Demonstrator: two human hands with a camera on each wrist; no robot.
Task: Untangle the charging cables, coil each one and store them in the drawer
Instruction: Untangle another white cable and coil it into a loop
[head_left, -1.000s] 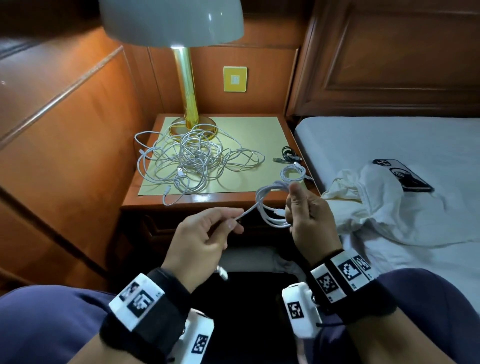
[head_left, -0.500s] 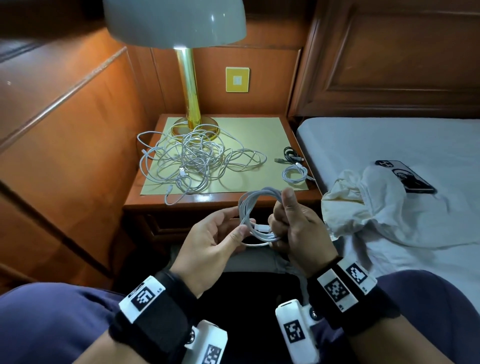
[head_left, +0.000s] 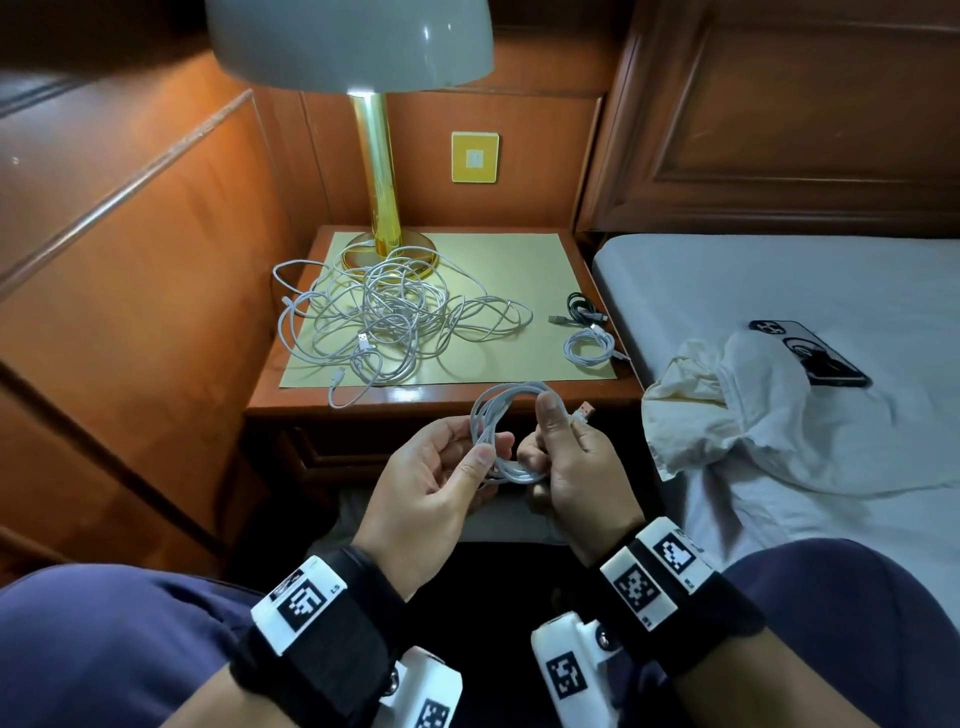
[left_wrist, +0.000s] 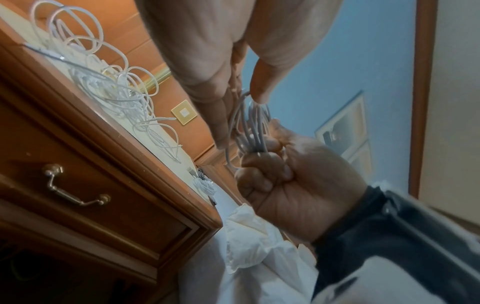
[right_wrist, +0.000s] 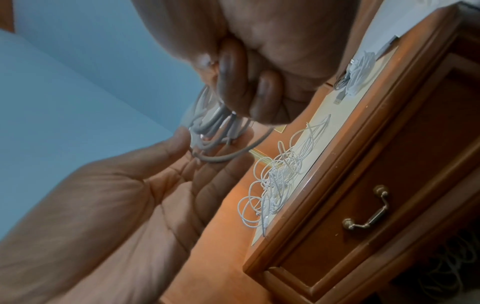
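Note:
I hold a half-wound white cable coil (head_left: 501, 415) in front of the nightstand (head_left: 441, 397). My right hand (head_left: 540, 441) grips its right side with curled fingers, and a plug (head_left: 584, 410) pokes out past the thumb. The left hand (head_left: 478, 452) pinches the coil's left side between thumb and fingers, also seen in the left wrist view on the coil (left_wrist: 249, 127). A tangled pile of white cables (head_left: 395, 317) lies on the nightstand top. A coiled white cable (head_left: 589, 351) and a coiled black cable (head_left: 582, 306) sit at its right edge. The drawer (left_wrist: 85, 197) is closed.
A lamp (head_left: 382, 208) stands at the back of the nightstand, touching the tangle. A wood-panelled wall (head_left: 130, 260) runs along the left. On the right is a bed (head_left: 779, 270) with a white cloth (head_left: 727, 415) and a phone (head_left: 810, 353).
My left hand has come in from holding the stretched loose end and now pinches the coil. The coil has moved slightly left and lower between both hands.

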